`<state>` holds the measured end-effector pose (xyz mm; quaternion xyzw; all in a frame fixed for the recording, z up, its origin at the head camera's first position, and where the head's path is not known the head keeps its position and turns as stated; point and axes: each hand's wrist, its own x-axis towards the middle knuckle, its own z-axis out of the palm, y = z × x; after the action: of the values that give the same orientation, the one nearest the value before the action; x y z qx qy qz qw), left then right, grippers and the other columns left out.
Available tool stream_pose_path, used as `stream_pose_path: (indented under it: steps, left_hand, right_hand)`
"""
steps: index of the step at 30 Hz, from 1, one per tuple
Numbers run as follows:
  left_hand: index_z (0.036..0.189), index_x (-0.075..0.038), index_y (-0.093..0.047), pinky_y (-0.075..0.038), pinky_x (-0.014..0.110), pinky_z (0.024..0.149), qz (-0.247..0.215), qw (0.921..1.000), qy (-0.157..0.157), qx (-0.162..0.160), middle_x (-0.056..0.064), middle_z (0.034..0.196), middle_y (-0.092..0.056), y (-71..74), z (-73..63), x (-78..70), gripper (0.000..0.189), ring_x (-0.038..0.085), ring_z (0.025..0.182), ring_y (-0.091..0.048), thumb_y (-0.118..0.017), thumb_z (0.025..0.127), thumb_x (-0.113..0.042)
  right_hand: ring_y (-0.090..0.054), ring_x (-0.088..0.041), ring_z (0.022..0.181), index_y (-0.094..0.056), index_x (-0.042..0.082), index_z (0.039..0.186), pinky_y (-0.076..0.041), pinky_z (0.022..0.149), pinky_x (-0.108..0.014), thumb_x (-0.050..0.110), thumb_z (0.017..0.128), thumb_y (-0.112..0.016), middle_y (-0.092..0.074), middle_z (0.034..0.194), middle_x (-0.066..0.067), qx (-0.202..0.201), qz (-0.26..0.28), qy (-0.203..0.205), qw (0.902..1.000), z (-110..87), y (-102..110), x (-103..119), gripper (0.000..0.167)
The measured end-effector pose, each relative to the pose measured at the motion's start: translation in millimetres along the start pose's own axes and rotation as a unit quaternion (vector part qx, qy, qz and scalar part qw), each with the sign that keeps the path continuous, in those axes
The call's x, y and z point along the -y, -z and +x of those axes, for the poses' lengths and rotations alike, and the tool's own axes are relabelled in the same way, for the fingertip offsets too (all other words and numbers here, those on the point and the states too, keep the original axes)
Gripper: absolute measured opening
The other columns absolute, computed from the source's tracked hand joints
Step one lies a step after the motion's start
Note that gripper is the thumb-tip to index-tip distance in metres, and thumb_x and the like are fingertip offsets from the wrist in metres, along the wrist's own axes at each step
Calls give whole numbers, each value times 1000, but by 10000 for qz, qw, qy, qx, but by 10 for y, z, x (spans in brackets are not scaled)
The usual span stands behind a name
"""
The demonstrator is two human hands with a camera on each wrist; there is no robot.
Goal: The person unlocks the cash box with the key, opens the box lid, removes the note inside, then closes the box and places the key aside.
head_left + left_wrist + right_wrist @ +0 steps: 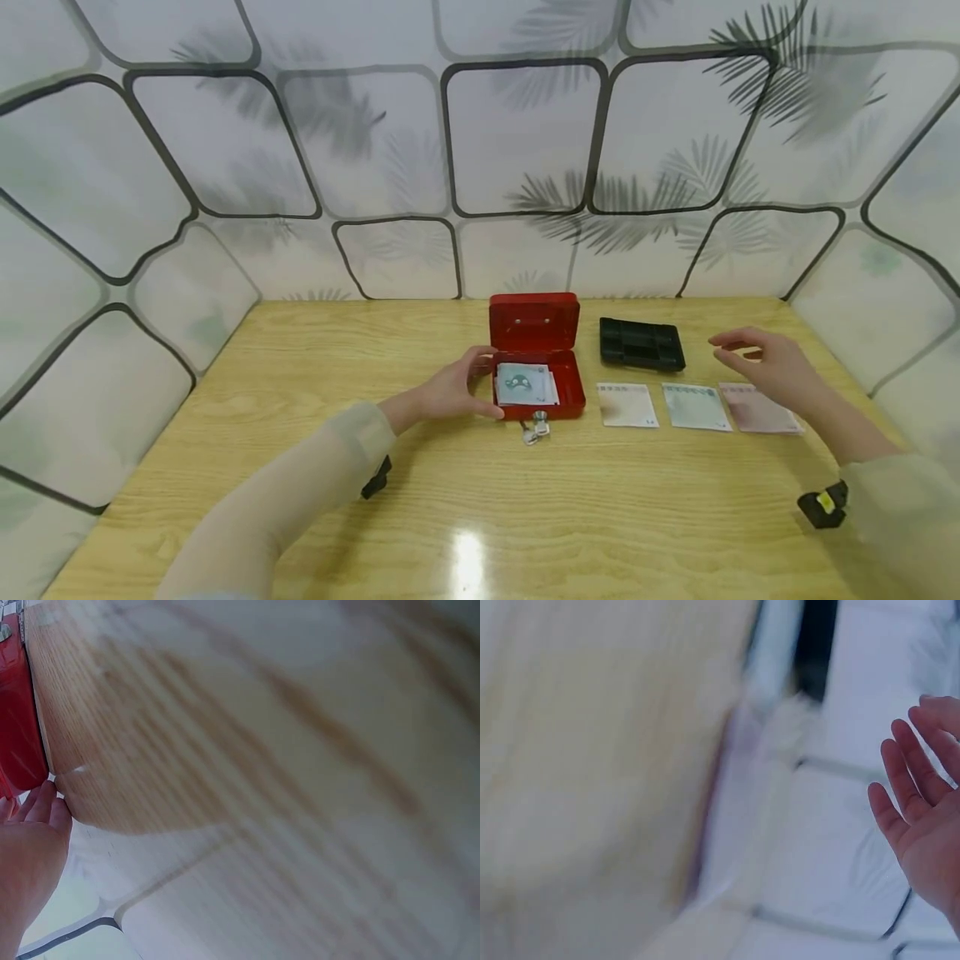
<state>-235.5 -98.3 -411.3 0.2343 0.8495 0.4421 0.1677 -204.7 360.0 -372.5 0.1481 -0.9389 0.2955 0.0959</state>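
A red cash box [572,385] stands on the table with its lid [534,327] raised. Inside lies a stack of pale blue-green banknotes [522,385]. My left hand [455,388] holds the box's left side, thumb at the front corner and fingers toward the back. In the left wrist view its fingertips meet the red wall. Over the table at the right, my right hand [776,368] hovers with loosely bent fingers and an empty palm. Below and left of it lies a pinkish banknote stack [759,410], beside a bluish-green one [696,407] and a beige one [627,406].
A black compartment tray [641,344] sits behind the banknotes, right of the box. Small keys [531,434] hang or lie at the lock on the box's front. Patterned fabric walls [525,142] rise at the table's back and sides.
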Motion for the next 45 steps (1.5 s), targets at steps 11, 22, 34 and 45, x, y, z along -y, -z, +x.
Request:
stream_pose_path:
  steps: [11, 22, 34, 45]
  left_hand:
    - [145, -14, -29, -27, 42, 112, -14, 10000, 78, 27, 9, 147, -42, -10, -10, 21, 90, 24, 135, -39, -86, 76, -26]
    - [145, -15, -30, -26, 42, 113, 12, 9999, 117, 10, 8, 146, -43, 6, -5, 15, 90, 24, 135, -40, -86, 75, -27]
    - [144, -15, -31, -25, 43, 113, -129, 9999, 76, 47, 9, 145, -44, 9, -3, 0, 88, 24, 134, -40, -85, 76, -26]
    - [146, -15, -28, -26, 41, 113, -105, 9999, 96, 95, 9, 147, -42, 20, 4, -8, 90, 23, 135, -39, -85, 76, -26]
  right_hand:
    - [-60, -31, 105, -60, -2, 125, -51, 84, -30, 16, 99, -59, -62, 120, -19, 881, 1111, 365, 9892, 314, -439, 810, 31]
    - [-60, -29, 106, -61, -2, 121, -48, 93, -48, 12, 96, -62, -64, 116, -17, 1292, 1623, 787, 9751, 558, -967, 1182, 28]
    - [-62, -25, 102, -64, 0, 116, -51, 90, -43, 9, 94, -65, -67, 110, -11, 1602, 1601, 921, 9697, 729, -1317, 1413, 24]
    - [-60, -28, 109, -63, 0, 119, -48, 95, -45, 14, 96, -63, -65, 117, -12, 2052, 1232, 846, 9672, 812, -1406, 1367, 28]
